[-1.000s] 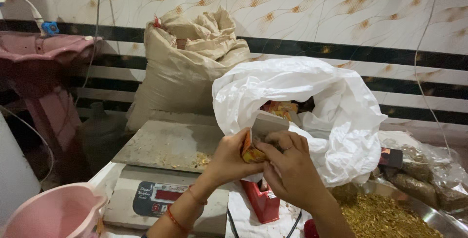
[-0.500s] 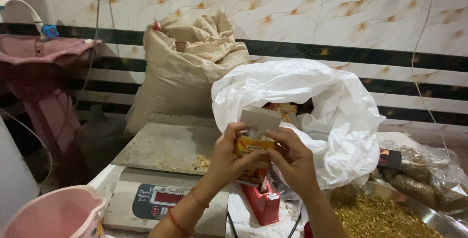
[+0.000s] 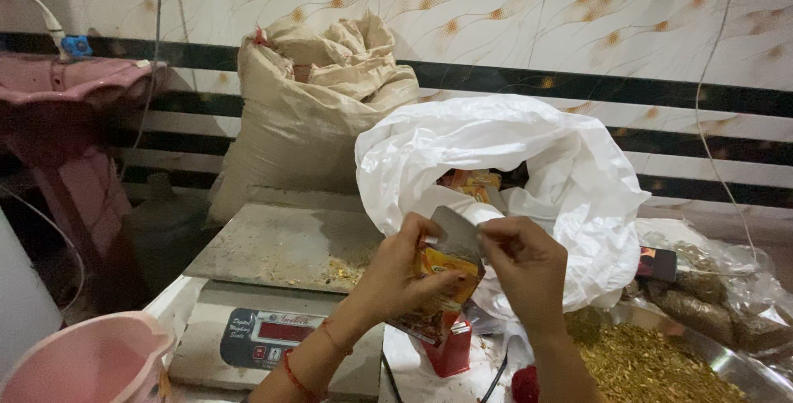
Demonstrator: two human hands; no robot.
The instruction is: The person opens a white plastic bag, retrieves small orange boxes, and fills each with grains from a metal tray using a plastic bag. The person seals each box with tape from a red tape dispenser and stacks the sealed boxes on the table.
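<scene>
The left hand (image 3: 396,275) is closed around a small orange and yellow packet (image 3: 442,283), thumb on the front face and fingers wrapped behind it, holding it upright just in front of the weighing scale (image 3: 281,287). The right hand (image 3: 524,267) pinches the grey top flap (image 3: 456,234) of the same packet between thumb and fingertips, the other fingers curled in. The packet is in the air, off to the right of the scale's steel platform and above a red holder (image 3: 453,352) that stands on the bench (image 3: 409,370) beside the scale.

The scale's platform carries a small scatter of yellowish crumbs (image 3: 343,269) near its right edge, close to the left hand. Behind the hands, to the right of the scale, a white plastic sack (image 3: 570,180) sits open, with more orange packets (image 3: 471,180) showing in its mouth. Behind the scale a tan woven sack (image 3: 306,114) leans against the tiled wall. To the right of the scale, past the right forearm, a steel tray (image 3: 727,362) holds a heap of loose yellow-brown material (image 3: 644,370), with clear bags of brownish stuff (image 3: 710,300) just beyond it. Left of the scale, at the lower corner, is a pink plastic jug (image 3: 87,362), and further left a pink washbasin (image 3: 66,81).
</scene>
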